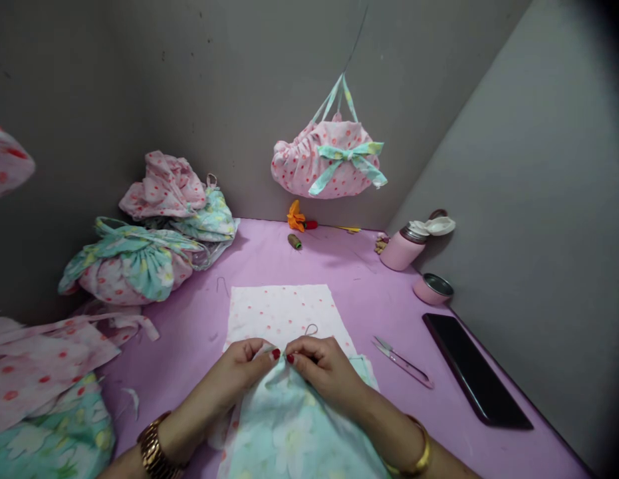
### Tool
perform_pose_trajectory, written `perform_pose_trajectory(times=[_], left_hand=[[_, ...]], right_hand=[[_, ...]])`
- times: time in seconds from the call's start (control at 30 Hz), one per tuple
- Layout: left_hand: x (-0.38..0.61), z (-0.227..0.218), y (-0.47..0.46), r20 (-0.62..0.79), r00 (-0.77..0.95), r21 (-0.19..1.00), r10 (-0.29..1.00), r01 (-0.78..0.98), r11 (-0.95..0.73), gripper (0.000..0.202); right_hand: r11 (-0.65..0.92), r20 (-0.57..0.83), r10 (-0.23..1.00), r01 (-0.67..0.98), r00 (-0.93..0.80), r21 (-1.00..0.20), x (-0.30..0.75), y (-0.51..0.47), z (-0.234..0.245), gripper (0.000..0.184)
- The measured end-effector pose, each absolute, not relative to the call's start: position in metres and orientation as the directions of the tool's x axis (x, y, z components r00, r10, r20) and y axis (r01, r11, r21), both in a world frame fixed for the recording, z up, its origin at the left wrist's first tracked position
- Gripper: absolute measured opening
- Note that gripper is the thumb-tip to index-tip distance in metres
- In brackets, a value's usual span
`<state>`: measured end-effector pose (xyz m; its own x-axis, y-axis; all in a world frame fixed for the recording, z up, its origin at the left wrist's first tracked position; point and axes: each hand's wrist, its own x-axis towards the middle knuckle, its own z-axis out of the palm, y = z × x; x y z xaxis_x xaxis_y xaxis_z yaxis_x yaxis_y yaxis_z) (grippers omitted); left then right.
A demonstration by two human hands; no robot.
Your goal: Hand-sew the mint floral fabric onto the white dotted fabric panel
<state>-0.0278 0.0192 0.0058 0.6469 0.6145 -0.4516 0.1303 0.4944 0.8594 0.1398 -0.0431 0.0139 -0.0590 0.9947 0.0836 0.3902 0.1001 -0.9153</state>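
A mint-green floral cloth [294,426] hangs from my fingertips in the middle of the table. My left hand [249,366] pinches its upper edge between thumb and fingers. Close beside it, my right hand [324,366] is closed in a pinch at the same edge, thumb and index finger together. A small loop of thread [312,328] stands up just behind the right fingers; whether a needle is there I cannot make out. Beneath and behind the hands lies a flat white cloth with pink dots [279,309].
Right of my hands lie thread snips [403,362] and a black phone-like slab [473,372]. Behind them are a pink flask [403,249] and its cup [433,289]. A thread spool [294,241] sits at the back. Sewn bundles [134,263] crowd the left; a dotted pouch [329,159] hangs ahead.
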Motion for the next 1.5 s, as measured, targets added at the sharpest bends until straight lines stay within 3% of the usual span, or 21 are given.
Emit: perform_pose_trajectory(times=[0.13, 0.23, 0.37, 0.47, 0.6, 0.67, 0.77, 0.83, 0.93, 1.07, 1.3, 1.4, 1.5], left_hand=[[-0.026, 0.008, 0.019, -0.444, 0.642, 0.862, 0.625, 0.115, 0.494, 0.037], [-0.026, 0.008, 0.018, -0.425, 0.659, 0.872, 0.621, 0.114, 0.476, 0.035], [-0.026, 0.004, 0.017, -0.425, 0.613, 0.884, 0.666, 0.122, 0.451, 0.035], [-0.026, 0.004, 0.017, -0.4, 0.602, 0.904, 0.691, 0.138, 0.404, 0.033], [-0.025, 0.01, 0.016, -0.351, 0.607, 0.932, 0.713, 0.152, 0.33, 0.031], [-0.025, 0.012, 0.016, -0.354, 0.613, 0.931, 0.707, 0.162, 0.326, 0.032], [-0.025, 0.013, 0.016, -0.398, 0.568, 0.915, 0.72, 0.185, 0.359, 0.032], [-0.025, 0.013, 0.015, -0.416, 0.541, 0.906, 0.731, 0.177, 0.384, 0.032], [-0.026, 0.015, 0.014, -0.401, 0.537, 0.913, 0.742, 0.169, 0.371, 0.031], [-0.026, 0.018, 0.013, -0.394, 0.523, 0.918, 0.756, 0.188, 0.348, 0.028], [-0.029, 0.011, 0.015, -0.364, 0.527, 0.931, 0.768, 0.178, 0.32, 0.027], [-0.03, 0.009, 0.014, -0.353, 0.526, 0.935, 0.774, 0.173, 0.309, 0.026], [-0.029, 0.009, 0.015, -0.345, 0.524, 0.938, 0.778, 0.175, 0.298, 0.027]], right_hand=[[0.115, 0.083, 0.992, 0.384, -0.097, -0.916, 0.136, -0.046, 0.011, 0.01], [0.145, 0.114, 0.987, 0.343, -0.109, -0.928, 0.134, -0.048, 0.008, 0.016], [0.239, 0.316, 0.945, 0.483, 0.083, -0.842, 0.134, -0.048, 0.011, 0.017], [0.34, 0.412, 0.911, 0.56, 0.003, -0.756, 0.132, -0.048, 0.016, 0.015], [0.363, 0.415, 0.91, 0.506, -0.011, -0.782, 0.124, -0.049, 0.02, 0.018], [0.332, 0.387, 0.916, 0.35, 0.101, -0.876, 0.122, -0.047, 0.02, 0.015], [0.176, 0.137, 0.946, -0.111, 0.293, -0.978, 0.13, -0.04, 0.022, 0.015], [0.125, -0.026, 0.923, -0.362, 0.384, -0.924, 0.144, -0.034, 0.025, 0.022], [0.18, -0.136, 0.849, -0.521, 0.511, -0.834, 0.174, -0.027, 0.031, 0.029], [0.316, -0.153, 0.668, -0.465, 0.728, -0.827, 0.209, -0.024, 0.034, 0.02], [0.491, 0.007, 0.388, -0.201, 0.921, -0.848, 0.227, -0.024, 0.025, 0.02], [0.514, 0.075, 0.381, -0.143, 0.922, -0.846, 0.213, -0.021, 0.023, 0.02], [0.441, 0.094, 0.522, -0.174, 0.848, -0.881, 0.18, -0.019, 0.026, 0.019]])
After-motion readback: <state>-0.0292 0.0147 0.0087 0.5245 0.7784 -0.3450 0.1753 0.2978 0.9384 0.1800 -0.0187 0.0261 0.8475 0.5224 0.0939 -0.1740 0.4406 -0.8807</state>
